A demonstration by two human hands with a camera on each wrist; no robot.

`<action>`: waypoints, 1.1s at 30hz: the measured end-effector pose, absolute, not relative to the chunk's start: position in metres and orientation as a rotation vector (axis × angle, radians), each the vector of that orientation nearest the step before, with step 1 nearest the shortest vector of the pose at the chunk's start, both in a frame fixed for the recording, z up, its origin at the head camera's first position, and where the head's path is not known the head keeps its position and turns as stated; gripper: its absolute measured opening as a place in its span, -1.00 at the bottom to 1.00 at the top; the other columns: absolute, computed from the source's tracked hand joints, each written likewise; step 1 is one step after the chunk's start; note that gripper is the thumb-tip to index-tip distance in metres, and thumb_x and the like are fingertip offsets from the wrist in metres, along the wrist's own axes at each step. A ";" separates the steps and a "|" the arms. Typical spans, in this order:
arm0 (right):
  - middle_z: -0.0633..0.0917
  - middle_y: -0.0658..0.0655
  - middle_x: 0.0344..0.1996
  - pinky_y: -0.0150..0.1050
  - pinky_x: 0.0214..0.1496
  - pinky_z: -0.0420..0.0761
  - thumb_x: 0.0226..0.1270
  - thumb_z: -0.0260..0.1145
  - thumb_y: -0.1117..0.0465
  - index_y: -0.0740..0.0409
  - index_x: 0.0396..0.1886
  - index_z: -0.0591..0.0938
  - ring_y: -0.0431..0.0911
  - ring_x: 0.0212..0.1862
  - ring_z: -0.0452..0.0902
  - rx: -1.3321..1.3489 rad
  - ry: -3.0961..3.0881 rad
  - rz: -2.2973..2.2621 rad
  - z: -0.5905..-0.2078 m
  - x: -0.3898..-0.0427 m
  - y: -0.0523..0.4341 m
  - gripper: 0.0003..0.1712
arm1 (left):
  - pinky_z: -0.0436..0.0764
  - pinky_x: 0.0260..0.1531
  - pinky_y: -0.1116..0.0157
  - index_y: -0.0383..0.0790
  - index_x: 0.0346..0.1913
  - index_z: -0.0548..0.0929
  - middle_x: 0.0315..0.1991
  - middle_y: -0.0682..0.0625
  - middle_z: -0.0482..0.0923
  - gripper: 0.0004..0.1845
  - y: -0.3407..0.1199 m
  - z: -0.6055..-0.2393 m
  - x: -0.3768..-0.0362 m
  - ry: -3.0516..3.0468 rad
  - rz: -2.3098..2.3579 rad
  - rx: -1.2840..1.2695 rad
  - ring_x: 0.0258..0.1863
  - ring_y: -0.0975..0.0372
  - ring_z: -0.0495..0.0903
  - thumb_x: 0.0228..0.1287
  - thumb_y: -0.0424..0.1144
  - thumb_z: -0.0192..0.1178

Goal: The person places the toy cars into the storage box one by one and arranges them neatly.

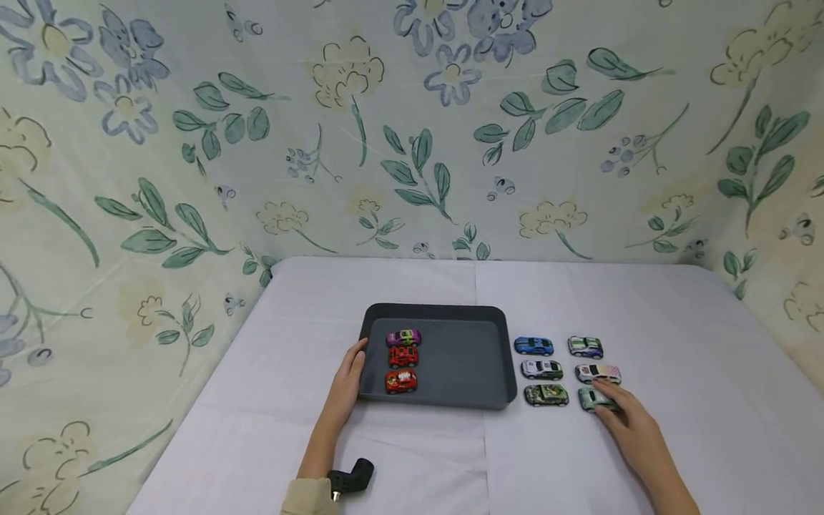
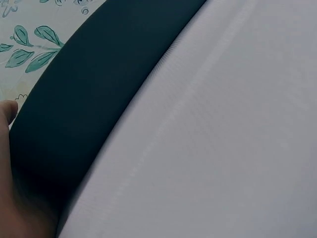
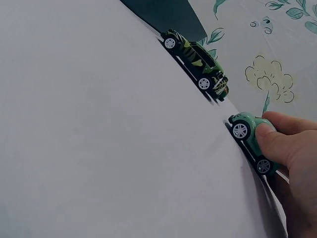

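Observation:
In the head view my left hand (image 1: 346, 379) holds the left side of a dark grey tray (image 1: 460, 365); a fingertip bends at its rim (image 2: 99, 64) in the left wrist view. Three toy cars stand in a column inside the tray's left part: a purple one (image 1: 403, 337), a red and black one (image 1: 403, 356) and a red one (image 1: 401, 381). To the right, my right hand (image 1: 634, 427) pinches a light green toy car (image 3: 251, 136) between thumb and fingers, its wheels close over the white cloth. A green camouflage toy car (image 3: 198, 64) stands beside it.
Right of the tray are a blue car (image 1: 533, 346), a white and black car (image 1: 542, 370), a white-green car (image 1: 585, 347) and a pink-white car (image 1: 598, 373). A black device (image 1: 352, 478) sits at the left wrist. Floral fabric (image 1: 412, 143) hangs behind the table (image 1: 322, 286).

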State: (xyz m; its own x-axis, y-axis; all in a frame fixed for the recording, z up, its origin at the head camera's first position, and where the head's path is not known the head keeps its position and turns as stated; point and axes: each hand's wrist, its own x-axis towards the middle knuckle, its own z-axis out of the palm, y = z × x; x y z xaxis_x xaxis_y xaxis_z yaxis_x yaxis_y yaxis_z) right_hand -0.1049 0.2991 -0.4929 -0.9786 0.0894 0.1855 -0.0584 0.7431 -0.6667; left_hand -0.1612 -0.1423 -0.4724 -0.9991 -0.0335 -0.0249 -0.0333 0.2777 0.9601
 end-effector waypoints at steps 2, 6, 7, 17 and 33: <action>0.38 0.36 0.19 0.28 0.18 0.19 0.38 0.05 0.12 0.19 0.20 0.40 0.34 0.21 0.22 -0.054 -2.734 1.018 -0.495 -0.104 0.299 -0.55 | -0.02 0.36 -0.06 -0.01 0.34 0.21 0.40 -0.09 0.08 -0.51 -0.145 -0.481 -0.165 -2.514 -1.880 0.063 0.42 0.01 -0.02 0.43 0.04 -0.25; 0.43 0.33 0.15 0.24 0.15 0.25 0.38 0.04 0.15 0.19 0.16 0.44 0.31 0.17 0.27 -0.074 -2.723 0.984 -0.495 -0.102 0.298 -0.60 | 0.00 0.36 -0.07 0.05 0.33 0.22 0.40 -0.06 0.09 -0.50 -0.146 -0.487 -0.164 -2.527 -1.834 0.062 0.41 0.01 0.00 0.41 0.10 -0.27; 0.44 0.33 0.14 0.24 0.14 0.26 0.38 0.03 0.15 0.18 0.16 0.45 0.31 0.16 0.28 -0.074 -2.724 0.975 -0.494 -0.101 0.298 -0.60 | 0.01 0.35 -0.06 0.06 0.33 0.23 0.40 -0.06 0.09 -0.50 -0.146 -0.487 -0.163 -2.528 -1.829 0.065 0.41 0.02 0.00 0.41 0.11 -0.27; 0.50 0.28 0.10 0.23 0.10 0.28 0.30 0.15 0.08 0.09 0.12 0.51 0.28 0.14 0.32 0.019 -2.644 0.979 -0.473 -0.096 0.287 -0.58 | 0.01 0.36 -0.06 0.04 0.31 0.25 0.39 -0.07 0.12 -0.49 -0.145 -0.485 -0.160 -2.518 -1.800 0.112 0.41 0.02 0.01 0.39 0.13 -0.25; 0.33 -0.54 0.02 -0.87 0.12 -0.02 0.14 0.30 0.25 0.05 0.02 0.60 -0.78 0.08 0.03 0.152 -2.407 0.932 -0.444 -0.087 0.264 -0.61 | 0.00 0.35 -0.07 0.03 0.32 0.24 0.40 -0.08 0.10 -0.49 -0.141 -0.481 -0.165 -2.537 -1.792 0.103 0.41 0.00 0.00 0.40 0.12 -0.26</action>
State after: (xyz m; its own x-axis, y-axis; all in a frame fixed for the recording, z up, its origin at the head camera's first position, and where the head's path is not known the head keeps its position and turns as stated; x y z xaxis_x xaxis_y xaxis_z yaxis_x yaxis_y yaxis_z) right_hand -0.0870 0.2639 -0.4443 -0.8431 0.0887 0.5303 -0.2916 0.7532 -0.5897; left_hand -0.1653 -0.1411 -0.4815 -0.9972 -0.0738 -0.0105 -0.0345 0.3328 0.9424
